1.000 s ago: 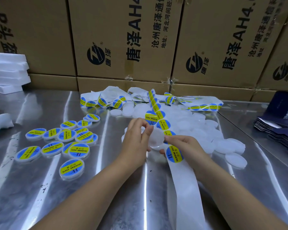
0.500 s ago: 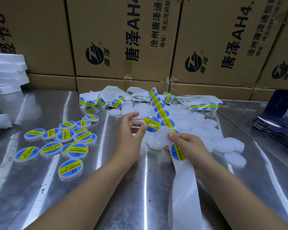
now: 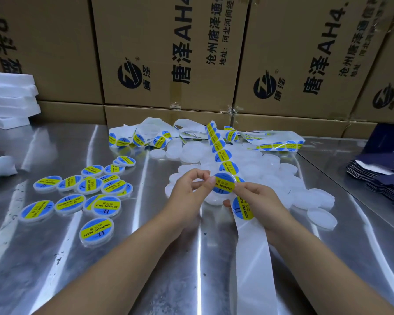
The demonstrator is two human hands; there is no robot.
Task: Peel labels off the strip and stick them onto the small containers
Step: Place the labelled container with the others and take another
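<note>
— What are the two hands doing?
— The left hand [image 3: 187, 196] pinches the left edge of a round blue-and-yellow label [image 3: 223, 186] between thumb and forefinger. The right hand [image 3: 262, 203] touches that label's right edge with its fingertips, and its thumb clamps the long white backing strip [image 3: 255, 258] just beside a second label [image 3: 243, 209].
— And the container?
— A small translucent white round container [image 3: 214, 201] shows directly under the pinched label, between the hands. I cannot tell which fingers carry it, nor whether the label is stuck down.
— Around them?
— The strip runs from the far heap through the hands toward the near edge of the shiny metal tabletop [image 3: 146, 269]. Labelled containers [image 3: 89, 185] lie to the left, a pile of bare white containers [image 3: 282, 178] to the right, and brown cardboard boxes [image 3: 168, 53] behind.
</note>
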